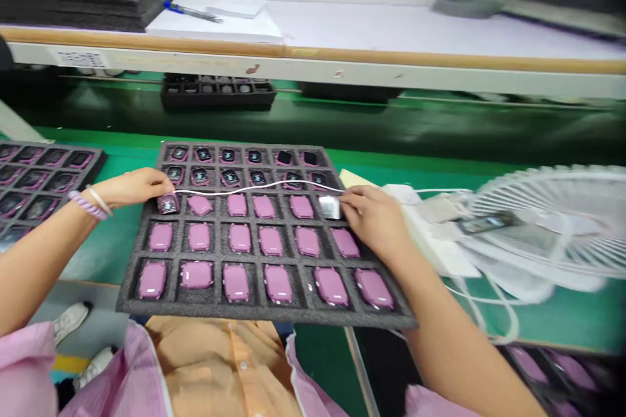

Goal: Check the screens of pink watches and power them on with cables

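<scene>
A dark foam tray of smartwatch cases lies in front of me. Its two far rows show dark screens; the nearer rows mostly show pink backs. My left hand is closed at the tray's left edge, fingertips pinching a screen-up smartwatch in the third row. At that row's right end, my right hand has its fingers closed on the edge of a shiny, silver-looking watch case, bright with glare. A thin white cable runs across the tray between both hands; its ends are hidden near the fingers.
Another watch tray is at the left, and one sits under the shelf. A white fan, a power strip and cables stand right. More pink cases lie lower right.
</scene>
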The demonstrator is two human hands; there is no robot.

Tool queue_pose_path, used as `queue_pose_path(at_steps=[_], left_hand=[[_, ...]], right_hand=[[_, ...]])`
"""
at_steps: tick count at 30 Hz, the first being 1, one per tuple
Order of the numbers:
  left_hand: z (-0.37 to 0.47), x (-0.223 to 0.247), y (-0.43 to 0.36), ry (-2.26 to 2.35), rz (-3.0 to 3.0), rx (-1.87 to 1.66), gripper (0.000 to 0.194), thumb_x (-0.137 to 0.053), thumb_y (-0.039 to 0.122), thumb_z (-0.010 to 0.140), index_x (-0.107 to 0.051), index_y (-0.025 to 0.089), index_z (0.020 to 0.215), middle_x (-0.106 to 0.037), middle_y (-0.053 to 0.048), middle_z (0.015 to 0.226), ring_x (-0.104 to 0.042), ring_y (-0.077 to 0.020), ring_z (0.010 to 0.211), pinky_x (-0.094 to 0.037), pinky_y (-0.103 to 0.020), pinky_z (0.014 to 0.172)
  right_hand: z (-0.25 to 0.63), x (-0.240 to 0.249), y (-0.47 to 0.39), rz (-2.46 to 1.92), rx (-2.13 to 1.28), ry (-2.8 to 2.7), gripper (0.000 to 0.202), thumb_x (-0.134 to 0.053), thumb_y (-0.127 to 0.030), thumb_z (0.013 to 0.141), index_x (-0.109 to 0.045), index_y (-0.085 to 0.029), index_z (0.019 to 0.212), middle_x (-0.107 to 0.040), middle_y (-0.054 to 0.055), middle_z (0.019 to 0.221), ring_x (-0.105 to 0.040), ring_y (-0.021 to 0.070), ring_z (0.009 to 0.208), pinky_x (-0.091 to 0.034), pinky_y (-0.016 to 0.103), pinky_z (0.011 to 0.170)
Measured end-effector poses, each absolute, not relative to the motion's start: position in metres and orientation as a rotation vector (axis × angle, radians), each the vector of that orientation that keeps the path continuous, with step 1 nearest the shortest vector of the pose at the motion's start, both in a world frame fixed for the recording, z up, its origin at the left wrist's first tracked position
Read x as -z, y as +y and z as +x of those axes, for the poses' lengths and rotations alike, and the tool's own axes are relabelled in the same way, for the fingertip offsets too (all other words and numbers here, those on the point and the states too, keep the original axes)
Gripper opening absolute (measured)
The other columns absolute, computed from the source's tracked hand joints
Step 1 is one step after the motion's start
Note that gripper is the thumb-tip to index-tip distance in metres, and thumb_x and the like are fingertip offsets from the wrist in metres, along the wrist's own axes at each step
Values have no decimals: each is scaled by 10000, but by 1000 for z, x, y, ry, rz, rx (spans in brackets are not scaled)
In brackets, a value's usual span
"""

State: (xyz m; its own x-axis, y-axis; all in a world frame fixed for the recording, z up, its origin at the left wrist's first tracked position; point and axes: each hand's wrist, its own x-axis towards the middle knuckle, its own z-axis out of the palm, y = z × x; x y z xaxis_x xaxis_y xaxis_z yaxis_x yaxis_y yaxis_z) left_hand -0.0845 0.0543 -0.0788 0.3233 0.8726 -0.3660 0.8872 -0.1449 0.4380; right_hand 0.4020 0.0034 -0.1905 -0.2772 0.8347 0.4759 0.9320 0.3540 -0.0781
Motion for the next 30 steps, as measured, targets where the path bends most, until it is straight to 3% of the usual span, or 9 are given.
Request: queue_pose_path(at_steps=[2, 5, 8, 13, 20, 23, 25, 30], left_hand=[[-79, 78, 49, 1701, 2005, -81, 328, -541, 477, 835, -701, 192, 806, -761, -58, 898, -691, -266, 932, -487, -326, 844], [-60, 80, 30, 1884, 2070, -358, 280, -533, 394, 905, -729, 195, 903, -773, -63, 971, -689, -270, 980, -462, -366, 900], [-37, 91, 6, 1740, 2074, -379, 269, -523, 359, 954, -735, 195, 961, -775, -55, 992, -691, -256, 936, -460, -385, 893], [-18, 114, -9, 1661, 2258, -390, 253, -497, 305, 990, -723, 196, 955, -764, -67, 1065, -664, -288, 1062, -435, -446, 973], [-10, 109, -1, 1672, 2462, -119, 184, -613, 363, 986, -689, 205, 1043, -757, -77, 1055, -629, -323, 1041, -395, -451, 896], [-2, 102, 0, 1750, 2603, -3, 373, -734, 408, 916, -649, 167, 1188, -745, -139, 1148, -619, -373, 1104, -399, -460, 890], [3, 96, 2, 1733, 2692, 108, 393, -763, 375, 886, -653, 135, 1177, -740, -174, 1151, -625, -394, 1122, -412, -469, 898], [-6, 81, 18, 1691, 2665, 150, 267, -591, 323, 925, -699, 131, 1075, -767, -158, 982, -703, -357, 1006, -454, -458, 921]], right_hand=[[403, 194, 7, -1504, 296, -2187, 277, -503, -234, 935, -757, -165, 847, -725, 176, 1080, -682, 373, 1003, -546, 552, 881], [400, 192, 8, -1520, 285, -2170, 302, -475, -239, 961, -750, -165, 860, -732, 184, 1112, -697, 421, 1024, -547, 588, 835], [395, 183, 3, -1574, 311, -2144, 298, -477, -258, 993, -740, -178, 879, -746, 162, 1065, -717, 395, 985, -550, 510, 761], [388, 165, -9, -1634, 431, -2012, 234, -537, -283, 972, -737, -176, 916, -736, 131, 939, -699, 337, 853, -483, 420, 701], [363, 154, -22, -1324, 143, -2288, 258, -504, -275, 1070, -740, -214, 985, -706, 76, 935, -676, 253, 902, -430, 415, 874], [357, 156, -22, -1309, 195, -2437, 278, -467, -222, 1078, -738, -194, 1019, -703, 73, 906, -661, 243, 864, -395, 417, 889], [356, 155, -20, -1301, 239, -2494, 276, -460, -208, 1071, -730, -188, 1017, -702, 76, 890, -653, 249, 853, -383, 428, 912], [361, 142, -5, -1316, -34, -2438, 242, -452, -265, 1048, -670, -194, 970, -707, 89, 946, -661, 256, 865, -445, 385, 809]])
